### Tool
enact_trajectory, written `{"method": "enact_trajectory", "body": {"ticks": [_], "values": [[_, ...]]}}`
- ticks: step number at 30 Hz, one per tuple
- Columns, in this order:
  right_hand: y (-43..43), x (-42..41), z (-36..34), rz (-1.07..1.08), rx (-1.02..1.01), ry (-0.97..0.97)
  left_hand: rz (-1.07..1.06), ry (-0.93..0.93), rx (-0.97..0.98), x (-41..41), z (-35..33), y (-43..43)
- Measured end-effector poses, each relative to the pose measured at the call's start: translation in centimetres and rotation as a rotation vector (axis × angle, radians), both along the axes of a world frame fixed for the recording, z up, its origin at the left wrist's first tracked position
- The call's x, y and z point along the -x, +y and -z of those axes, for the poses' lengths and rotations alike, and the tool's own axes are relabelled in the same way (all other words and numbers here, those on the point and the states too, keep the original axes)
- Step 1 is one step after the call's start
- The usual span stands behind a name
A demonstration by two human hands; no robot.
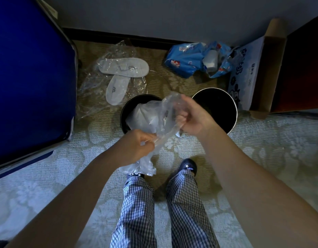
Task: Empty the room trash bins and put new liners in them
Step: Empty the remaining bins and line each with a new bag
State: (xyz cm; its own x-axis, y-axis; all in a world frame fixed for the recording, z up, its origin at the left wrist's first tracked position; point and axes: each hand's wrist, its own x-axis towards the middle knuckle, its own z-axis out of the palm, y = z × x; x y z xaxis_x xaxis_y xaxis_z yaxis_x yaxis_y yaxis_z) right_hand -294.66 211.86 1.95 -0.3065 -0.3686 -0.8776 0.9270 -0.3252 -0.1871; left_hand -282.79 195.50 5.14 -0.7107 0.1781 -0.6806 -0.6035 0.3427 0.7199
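Legs in blue-and-white checked trousers (pixel 136 212) stand nearest, ending in dark clog shoes (pixel 189 167) on a pale, flower-patterned carpet (pixel 47 176). Just above the shoes, both bare forearms reach forward to a thin, clear plastic bin liner (pixel 161 111) held between the hands. The left hand (pixel 136 143) has its fingers (pixel 145 140) curled tight round the liner's gathered middle, and a crumpled tail of film hangs below that fist over the left shoe. The right hand (pixel 192 119), a little higher and farther out, pinches the liner's upper edge in bent fingers, so the film is stretched loosely from one fist to the other. Beyond the hands, the liner billows over the mouth of a round black trash bin (pixel 124 113) and hides most of its opening; whether the film reaches inside cannot be told. Just beside it to the right stands a second round bin with a shiny metal rim (pixel 234 102), its dark mouth showing behind the right wrist. Farther back on the left lie white disposable slippers in a clear plastic wrapper (pixel 122 68), next to a big dark-blue hard case (pixel 29 68). Opposite them, a crumpled blue-and-white plastic packet (pixel 186 59) lies near an open brown cardboard box with a printed white flap (pixel 247 72), and a grey wall (pixel 172 15) with a dark skirting board closes the far side.
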Motion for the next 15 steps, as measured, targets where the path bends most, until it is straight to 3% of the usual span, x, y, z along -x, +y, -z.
{"method": "enact_trajectory", "body": {"ticks": [4, 8, 12, 15], "values": [[3.0, 0.0, 0.5, 0.110, -0.156, -0.039, 0.103, 0.018, 0.158, -0.7, 1.2, -1.8], [4.8, -0.1, -0.4, 0.073, -0.305, 0.063, 0.105, 0.097, 0.326, -1.1, 2.2, -2.4], [5.6, -0.9, -1.3, -0.353, -0.575, 0.351, 0.039, 0.156, 0.589, -1.3, 2.6, -2.2], [6.2, -1.1, -1.6, -0.804, -0.968, 0.731, 0.044, 0.201, 0.692, -1.2, 2.9, -2.2]]}}
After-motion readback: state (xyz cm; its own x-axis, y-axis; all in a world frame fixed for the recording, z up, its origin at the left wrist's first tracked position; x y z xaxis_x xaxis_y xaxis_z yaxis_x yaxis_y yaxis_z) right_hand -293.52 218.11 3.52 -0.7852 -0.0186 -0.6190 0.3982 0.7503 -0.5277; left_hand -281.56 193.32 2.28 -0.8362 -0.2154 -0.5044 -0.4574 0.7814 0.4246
